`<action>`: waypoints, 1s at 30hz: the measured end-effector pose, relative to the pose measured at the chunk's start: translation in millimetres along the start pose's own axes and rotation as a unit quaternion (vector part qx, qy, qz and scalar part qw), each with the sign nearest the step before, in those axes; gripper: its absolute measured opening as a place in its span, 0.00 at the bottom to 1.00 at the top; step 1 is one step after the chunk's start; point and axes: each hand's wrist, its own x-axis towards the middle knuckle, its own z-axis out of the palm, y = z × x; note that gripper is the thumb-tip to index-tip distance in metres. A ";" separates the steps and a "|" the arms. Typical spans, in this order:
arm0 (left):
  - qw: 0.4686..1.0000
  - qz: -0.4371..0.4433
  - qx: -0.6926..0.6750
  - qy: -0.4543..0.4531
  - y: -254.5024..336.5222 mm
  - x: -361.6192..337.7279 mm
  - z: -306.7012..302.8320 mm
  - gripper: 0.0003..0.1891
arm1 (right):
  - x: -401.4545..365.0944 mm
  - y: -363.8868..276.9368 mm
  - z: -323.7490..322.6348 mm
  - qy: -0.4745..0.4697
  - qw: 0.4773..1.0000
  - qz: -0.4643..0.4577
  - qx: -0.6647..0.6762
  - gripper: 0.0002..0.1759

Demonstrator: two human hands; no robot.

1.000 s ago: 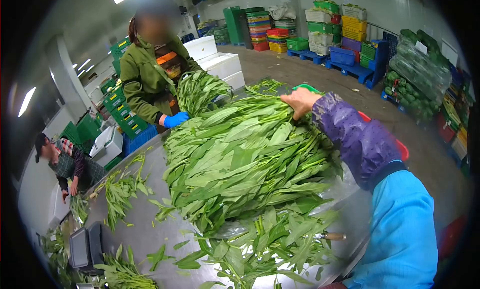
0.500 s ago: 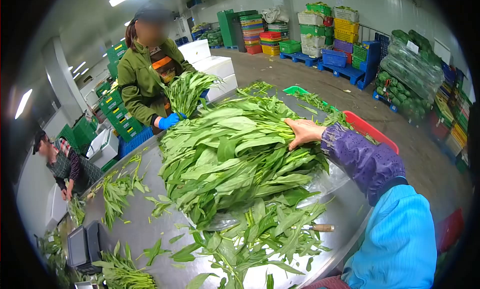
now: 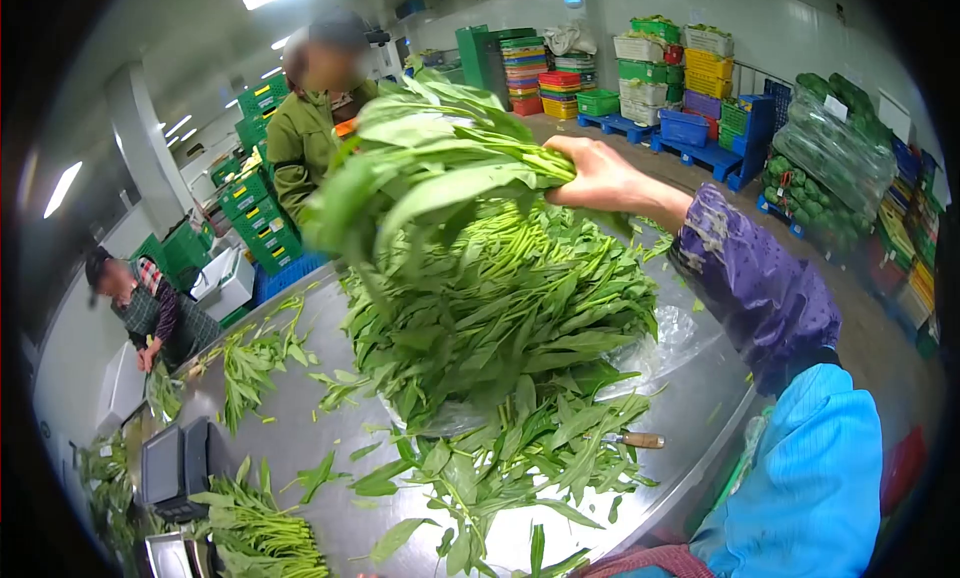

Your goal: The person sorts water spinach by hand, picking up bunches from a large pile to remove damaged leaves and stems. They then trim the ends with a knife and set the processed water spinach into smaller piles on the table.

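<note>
My right hand is closed around the stems of a bunch of water spinach, lifted above the table with its leaves pointing left. Below it lies a large heap of water spinach on clear plastic, partly hidden by the raised bunch. Loose leaves and stems are scattered in front of the heap. Beside them rests a wooden-handled tool, its blade mostly covered by leaves. My left hand is out of view.
The metal table carries a black scale and another bunch of water spinach at front left. Across it stands a co-worker in a green jacket; a second person works far left. Stacked crates and wrapped vegetables stand behind.
My right hand has lifted a bunch of water spinach up off the heap, exposing stems beneath. The raised bunch now blocks part of the co-worker opposite.
</note>
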 end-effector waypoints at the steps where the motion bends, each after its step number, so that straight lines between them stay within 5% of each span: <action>1: 0.995 -0.039 -0.091 0.013 6.0 -5.0 14.9 0.22 | -3.9 -12.6 8.6 -0.030 0.996 0.006 0.085 0.24; 3: 0.996 -0.040 -0.071 -0.021 2.6 -5.5 30.0 0.22 | -20.2 -42.3 30.6 -0.108 0.963 0.018 0.245 0.25; 5: 0.995 -0.040 -0.030 -0.089 -5.9 -3.2 39.7 0.22 | -38.6 -54.0 74.7 -0.141 0.930 -0.084 0.328 0.25; 6: 0.992 -0.042 -0.012 -0.118 -6.1 -7.1 48.8 0.23 | -61.6 -81.3 77.1 -0.243 0.893 0.015 0.378 0.23; 7: 0.969 -0.180 -0.167 -0.017 13.7 -8.7 82.0 0.22 | -85.4 -91.4 100.8 -0.303 0.806 0.113 0.496 0.22; 8: 0.994 0.008 0.029 -0.109 7.4 -24.2 99.0 0.21 | -110.9 -107.5 119.2 -0.327 0.740 0.157 0.566 0.23; 9: 0.980 -0.085 -0.093 -0.153 4.2 -24.3 103.6 0.28 | -138.7 -115.6 143.8 -0.359 0.678 0.205 0.608 0.20; 10: 0.969 -0.081 -0.096 -0.214 6.6 -33.8 120.4 0.29 | -170.5 -110.1 181.8 -0.431 0.576 0.254 0.646 0.24; 11: 0.957 -0.084 -0.082 -0.264 6.2 -42.6 131.3 0.32 | -198.7 -109.4 201.8 -0.490 0.515 0.358 0.605 0.22; 13: 0.913 -0.098 -0.185 -0.351 -33.9 -40.7 141.1 0.28 | -272.5 -96.7 256.9 -0.506 0.421 0.419 0.626 0.20; 16: 0.885 -0.246 -0.262 -0.297 -72.2 -41.3 133.4 0.21 | -329.1 -75.9 287.3 -0.544 0.307 0.521 0.581 0.21; 19: 0.933 -0.276 -0.188 -0.132 -81.8 -44.4 141.0 0.19 | -324.6 -80.2 279.9 -0.521 0.424 0.498 0.548 0.21; 24: 0.944 -0.216 -0.176 -0.178 -69.4 -42.7 133.5 0.23 | -301.7 -90.1 275.2 -0.481 0.491 0.507 0.520 0.30; 26: 0.952 -0.112 0.140 -0.248 -31.8 -48.8 128.3 0.26 | -294.6 -101.8 270.6 -0.487 0.525 0.466 0.519 0.33; 27: 0.920 -0.041 0.184 -0.344 -43.5 -37.8 111.7 0.25 | -292.8 -98.4 274.3 -0.515 0.525 0.453 0.504 0.33; 28: 0.809 -0.007 0.466 -0.357 -44.1 -30.1 88.3 0.27 | -294.9 -95.4 279.3 -0.546 0.519 0.442 0.487 0.34; 30: 0.901 -0.136 0.301 -0.280 -27.7 -37.1 64.2 0.28 | -299.9 -87.4 285.5 -0.516 0.510 0.454 0.517 0.34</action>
